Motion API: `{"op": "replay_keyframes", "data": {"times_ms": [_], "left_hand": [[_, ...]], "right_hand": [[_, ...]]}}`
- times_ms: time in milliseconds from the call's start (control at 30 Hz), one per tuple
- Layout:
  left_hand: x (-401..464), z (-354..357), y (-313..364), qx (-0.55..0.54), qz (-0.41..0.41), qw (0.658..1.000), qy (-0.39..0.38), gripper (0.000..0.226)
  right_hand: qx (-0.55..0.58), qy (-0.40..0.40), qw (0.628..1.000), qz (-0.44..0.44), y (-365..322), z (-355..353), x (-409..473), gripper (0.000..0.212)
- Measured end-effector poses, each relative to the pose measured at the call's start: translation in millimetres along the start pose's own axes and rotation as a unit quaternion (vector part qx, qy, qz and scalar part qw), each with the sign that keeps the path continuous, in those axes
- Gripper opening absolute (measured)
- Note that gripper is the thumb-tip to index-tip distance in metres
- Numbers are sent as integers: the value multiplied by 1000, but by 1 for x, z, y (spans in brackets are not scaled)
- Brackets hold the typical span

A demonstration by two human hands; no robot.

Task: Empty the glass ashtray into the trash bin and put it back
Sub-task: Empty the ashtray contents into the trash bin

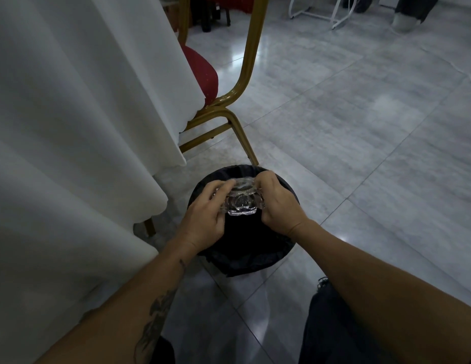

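Note:
A clear glass ashtray (241,200) hangs tipped over the mouth of a round trash bin (258,261) lined with a black bag. Its thick base faces me and its opening faces away and down. My left hand (205,216) grips its left side, fingers over the rim. On the other side my right hand (277,202) pinches its right edge. Both hands are above the bin's dark inside, whose contents I cannot make out.
A table with a long white cloth (71,127) fills the left. A gold-framed chair (237,82) with a red seat stands just behind the bin. Grey floor tiles (360,127) spread to the right. My knees (342,324) are at the bottom edge.

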State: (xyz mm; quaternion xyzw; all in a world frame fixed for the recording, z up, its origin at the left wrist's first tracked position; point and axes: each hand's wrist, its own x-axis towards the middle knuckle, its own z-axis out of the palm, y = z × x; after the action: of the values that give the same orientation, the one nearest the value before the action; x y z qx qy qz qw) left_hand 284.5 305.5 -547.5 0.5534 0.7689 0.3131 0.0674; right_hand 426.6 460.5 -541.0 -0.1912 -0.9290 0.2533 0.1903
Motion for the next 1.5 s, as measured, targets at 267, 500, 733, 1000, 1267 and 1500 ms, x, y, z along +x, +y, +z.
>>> {"op": "replay_keyframes", "data": {"times_ms": [267,500,733,1000,1267,1500], "left_hand": [[23,-22,18,-169,-160,970,-76,39],[32,-21,18,-225,-251,940,-48,22],[37,-10,10,-284,-362,887,-31,33],[47,-2,0,-328,-405,852,-34,19],[44,-56,52,-411,-516,751,-27,31],[52,-121,94,-419,-553,720,6,29]], "right_hand": [[113,-6,979,172,-2,-28,17,37],[204,-34,940,272,9,-12,13,33],[301,-56,892,333,14,12,14,47],[300,-43,884,355,18,21,19,46],[292,-72,867,396,-34,-39,26,45],[279,-74,870,399,-109,-142,44,43]]}}
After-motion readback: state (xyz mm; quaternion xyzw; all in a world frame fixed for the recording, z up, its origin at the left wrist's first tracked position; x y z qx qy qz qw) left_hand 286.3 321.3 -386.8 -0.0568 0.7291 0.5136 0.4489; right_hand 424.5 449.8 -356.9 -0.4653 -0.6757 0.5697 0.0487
